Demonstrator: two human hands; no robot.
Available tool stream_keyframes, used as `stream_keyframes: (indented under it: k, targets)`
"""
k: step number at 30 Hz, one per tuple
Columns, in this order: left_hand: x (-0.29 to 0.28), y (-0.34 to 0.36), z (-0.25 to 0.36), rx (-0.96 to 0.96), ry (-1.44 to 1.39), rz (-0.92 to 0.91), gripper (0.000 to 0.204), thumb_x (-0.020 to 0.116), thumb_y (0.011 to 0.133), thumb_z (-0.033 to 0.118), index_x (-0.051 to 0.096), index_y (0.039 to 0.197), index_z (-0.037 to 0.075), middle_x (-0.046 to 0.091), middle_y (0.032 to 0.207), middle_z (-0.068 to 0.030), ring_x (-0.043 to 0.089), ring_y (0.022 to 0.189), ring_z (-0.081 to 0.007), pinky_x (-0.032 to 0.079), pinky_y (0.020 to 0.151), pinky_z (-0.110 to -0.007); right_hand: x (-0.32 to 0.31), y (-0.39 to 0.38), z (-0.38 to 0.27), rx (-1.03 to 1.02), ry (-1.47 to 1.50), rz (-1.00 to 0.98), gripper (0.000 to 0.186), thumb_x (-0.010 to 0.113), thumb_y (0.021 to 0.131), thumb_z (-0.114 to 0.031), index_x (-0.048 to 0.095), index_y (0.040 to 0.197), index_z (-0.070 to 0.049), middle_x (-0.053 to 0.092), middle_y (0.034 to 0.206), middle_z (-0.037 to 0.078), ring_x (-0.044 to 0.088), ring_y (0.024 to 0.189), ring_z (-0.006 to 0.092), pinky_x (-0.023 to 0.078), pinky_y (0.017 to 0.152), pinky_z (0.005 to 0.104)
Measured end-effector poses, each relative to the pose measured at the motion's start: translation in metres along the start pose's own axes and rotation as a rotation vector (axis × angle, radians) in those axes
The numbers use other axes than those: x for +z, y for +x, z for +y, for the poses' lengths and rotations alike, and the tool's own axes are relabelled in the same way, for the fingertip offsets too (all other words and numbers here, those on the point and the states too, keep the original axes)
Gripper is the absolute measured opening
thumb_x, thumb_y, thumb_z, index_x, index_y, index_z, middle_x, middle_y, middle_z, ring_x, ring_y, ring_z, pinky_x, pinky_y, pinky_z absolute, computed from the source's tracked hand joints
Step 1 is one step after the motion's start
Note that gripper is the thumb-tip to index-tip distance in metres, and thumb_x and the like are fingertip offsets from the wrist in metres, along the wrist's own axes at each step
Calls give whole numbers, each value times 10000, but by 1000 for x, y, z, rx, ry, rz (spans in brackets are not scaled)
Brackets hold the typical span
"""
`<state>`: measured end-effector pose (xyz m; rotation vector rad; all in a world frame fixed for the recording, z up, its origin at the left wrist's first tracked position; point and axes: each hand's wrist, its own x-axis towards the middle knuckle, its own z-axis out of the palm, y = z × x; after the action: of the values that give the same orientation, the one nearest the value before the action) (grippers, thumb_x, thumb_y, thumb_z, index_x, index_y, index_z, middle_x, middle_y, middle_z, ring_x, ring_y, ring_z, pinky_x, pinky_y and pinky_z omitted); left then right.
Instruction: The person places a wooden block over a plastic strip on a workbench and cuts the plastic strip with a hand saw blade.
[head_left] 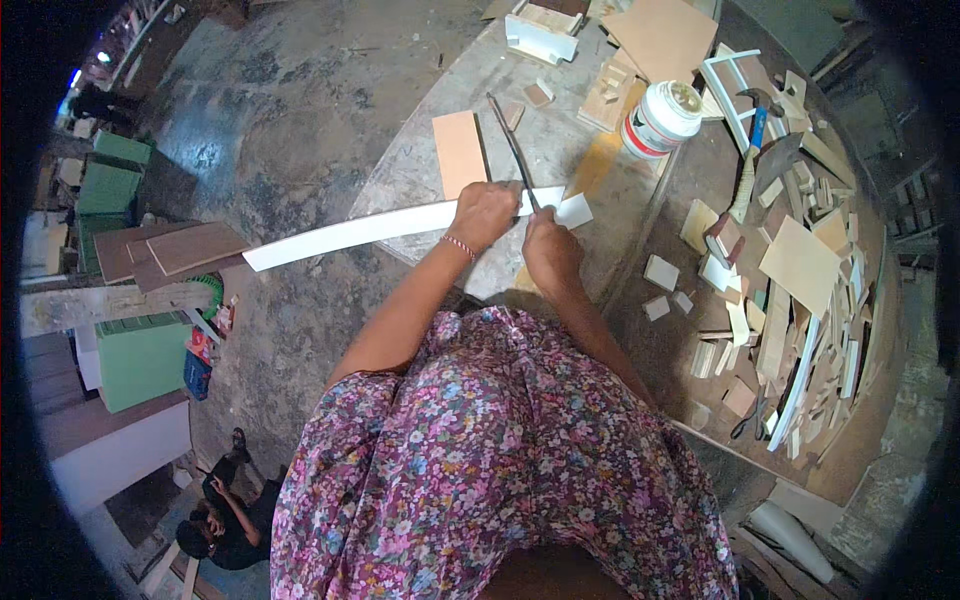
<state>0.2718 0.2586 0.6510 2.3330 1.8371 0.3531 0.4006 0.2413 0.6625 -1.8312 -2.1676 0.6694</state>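
A long white strip (pixel 350 230) lies across the worktable (pixel 400 190), its left end sticking out past the edge. My left hand (pixel 485 215) is closed on the strip near its right end, pressing it to the table. In my closed right hand (pixel 552 250) is a long, thin, dark blade-like tool (pixel 513 145). It crosses the strip just right of my left hand and points away from me. Whether it is a saw or a file I cannot tell. A small white piece (pixel 574 211) lies beside my right hand. Just beyond my left hand is a light wooden board (pixel 459 153).
A white tub (pixel 662 120) stands at the back right. Farther right lie a blue-handled hammer (pixel 757 125), a brush-like tool (pixel 735 215) and many wood offcuts (pixel 800 265). Brown boards (pixel 195 248) are stacked at left. Another person (pixel 225 520) is low at the lower left.
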Motion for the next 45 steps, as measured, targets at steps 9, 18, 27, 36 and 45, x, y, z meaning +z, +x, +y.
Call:
stream_keyframes:
  k: [9, 18, 27, 36, 45]
  targets:
    - [-12, 26, 0, -3, -37, -180, 235, 554, 739, 261, 584, 816, 41, 594, 725, -171, 583, 726, -313, 453, 654, -402, 6, 11, 10, 39, -44, 45, 268, 380, 854, -242, 481, 858, 6, 582, 627, 190, 595, 612, 356, 463, 564, 474]
    - [-18, 28, 43, 83, -209, -295, 261, 552, 759, 254, 582, 918, 49, 581, 745, -198, 566, 762, -340, 432, 675, -418, -26, -28, 25, 217, -54, 45, 256, 356, 868, -256, 447, 878, -17, 578, 696, 213, 580, 680, 374, 433, 583, 497]
    - [7, 16, 64, 287, -347, -368, 268, 567, 761, 274, 588, 904, 47, 589, 809, -199, 568, 785, -349, 439, 695, -421, -15, -76, 35, 372, 60, 135, 229, 379, 856, -210, 456, 840, 5, 563, 687, 224, 560, 673, 399, 420, 593, 505]
    - [22, 0, 51, 488, -603, -318, 305, 537, 776, 273, 566, 952, 26, 586, 767, -198, 566, 786, -355, 437, 711, -429, -9, -103, -5, 568, -9, 199, 217, 374, 862, -222, 440, 875, -17, 553, 624, 216, 554, 631, 411, 410, 562, 513]
    - [37, -10, 71, 667, -403, -408, 288, 519, 783, 311, 594, 882, 51, 594, 854, -165, 572, 810, -328, 432, 703, -437, 10, -127, -7, 780, -45, 291, 163, 369, 845, -186, 429, 905, -47, 594, 701, 206, 585, 684, 390, 434, 576, 498]
